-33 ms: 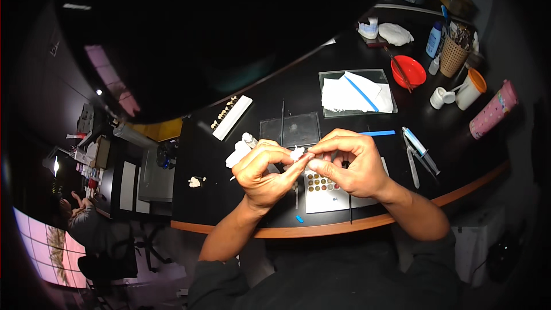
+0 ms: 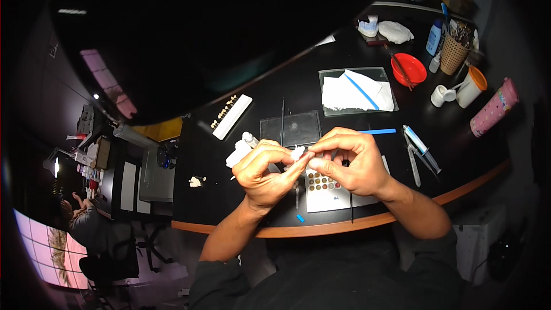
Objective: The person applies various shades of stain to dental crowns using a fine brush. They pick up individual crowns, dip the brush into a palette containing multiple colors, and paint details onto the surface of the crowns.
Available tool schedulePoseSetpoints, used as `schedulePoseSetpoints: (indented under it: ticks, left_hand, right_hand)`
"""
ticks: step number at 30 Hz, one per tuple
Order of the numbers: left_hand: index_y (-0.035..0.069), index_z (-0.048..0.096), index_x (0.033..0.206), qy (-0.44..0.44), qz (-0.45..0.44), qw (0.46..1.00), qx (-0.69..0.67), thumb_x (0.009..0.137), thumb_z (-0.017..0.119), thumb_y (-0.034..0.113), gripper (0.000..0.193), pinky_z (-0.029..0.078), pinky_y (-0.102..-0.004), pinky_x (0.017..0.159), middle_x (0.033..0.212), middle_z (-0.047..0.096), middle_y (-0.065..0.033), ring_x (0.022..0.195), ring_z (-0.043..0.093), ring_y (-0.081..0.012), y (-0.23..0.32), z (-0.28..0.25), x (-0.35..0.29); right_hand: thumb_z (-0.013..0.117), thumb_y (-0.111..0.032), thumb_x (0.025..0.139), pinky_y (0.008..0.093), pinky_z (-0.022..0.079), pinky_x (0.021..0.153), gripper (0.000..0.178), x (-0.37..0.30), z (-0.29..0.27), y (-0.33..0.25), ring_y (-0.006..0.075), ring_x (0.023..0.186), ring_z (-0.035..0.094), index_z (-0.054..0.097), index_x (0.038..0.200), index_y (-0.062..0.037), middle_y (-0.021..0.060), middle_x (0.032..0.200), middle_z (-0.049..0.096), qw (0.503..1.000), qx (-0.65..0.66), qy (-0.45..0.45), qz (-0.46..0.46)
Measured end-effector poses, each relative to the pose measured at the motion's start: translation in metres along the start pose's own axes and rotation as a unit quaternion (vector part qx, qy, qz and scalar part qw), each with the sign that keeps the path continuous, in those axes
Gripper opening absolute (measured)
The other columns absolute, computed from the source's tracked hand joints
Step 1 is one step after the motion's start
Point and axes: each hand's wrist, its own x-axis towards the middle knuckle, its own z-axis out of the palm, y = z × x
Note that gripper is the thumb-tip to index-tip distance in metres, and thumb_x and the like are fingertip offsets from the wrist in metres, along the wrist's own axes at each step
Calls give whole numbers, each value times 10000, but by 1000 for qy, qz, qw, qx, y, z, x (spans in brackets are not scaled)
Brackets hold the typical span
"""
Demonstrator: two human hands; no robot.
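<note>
In front of me, above the table, my left hand (image 2: pixel 265 172) is closed, pinching a small white piece (image 2: pixel 297 152) that looks like a dental model part; its details are too small to tell. My right hand (image 2: pixel 354 163) meets it there, thumb and fingers pressed together beside the white piece. Whatever those right fingertips hold is hidden. Under the hands lies a white palette (image 2: pixel 327 202) with rows of small round coloured pans (image 2: pixel 322 181). A thin dark handle (image 2: pixel 352 209) crosses the palette below my right hand; I cannot tell whether that hand grips it.
Behind the hands are a dark flat tray (image 2: pixel 301 126), a tooth-shade holder (image 2: pixel 232 117) and a glass plate with white paper (image 2: pixel 338 95). Rightward stand a red bowl (image 2: pixel 418 64), syringes (image 2: pixel 423 150), an orange-lidded jar (image 2: pixel 470 92) and a pink tumbler (image 2: pixel 495 108). A co-worker (image 2: pixel 86 218) sits far left.
</note>
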Motion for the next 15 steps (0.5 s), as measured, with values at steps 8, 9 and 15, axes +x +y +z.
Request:
schedulePoseSetpoints:
  ticks: [8, 9, 15]
  left_hand:
    - [25, 694, 773, -4, -22, 1000, 6, 692, 929, -21, 253, 501, -251, 519, 686, 685, -60, 602, 673, -147, 6, -2, -5]
    - [27, 694, 773, -6, -19, 1000, 7, 689, 930, -19, 254, 496, -251, 516, 686, 684, -60, 601, 672, -147, 8, -3, -4]
    - [30, 690, 772, -5, -6, 1000, 1, 681, 927, -16, 258, 487, -256, 519, 696, 690, -66, 610, 674, -164, 5, 0, -4]
  right_hand:
    - [828, -138, 899, 150, 419, 541, 211, -2, 5, 8, 12, 771, 608, 787, 1065, -14, 35, 950, 712, 999, 18, -21, 35]
    - [825, -129, 901, 141, 411, 538, 197, -1, 6, 4, 5, 769, 607, 786, 1057, -15, 35, 952, 712, 998, 49, -8, 43]
    - [827, -127, 899, 140, 406, 542, 185, -2, 4, 7, -1, 742, 597, 787, 1045, -21, 32, 934, 706, 999, 33, -10, 21]
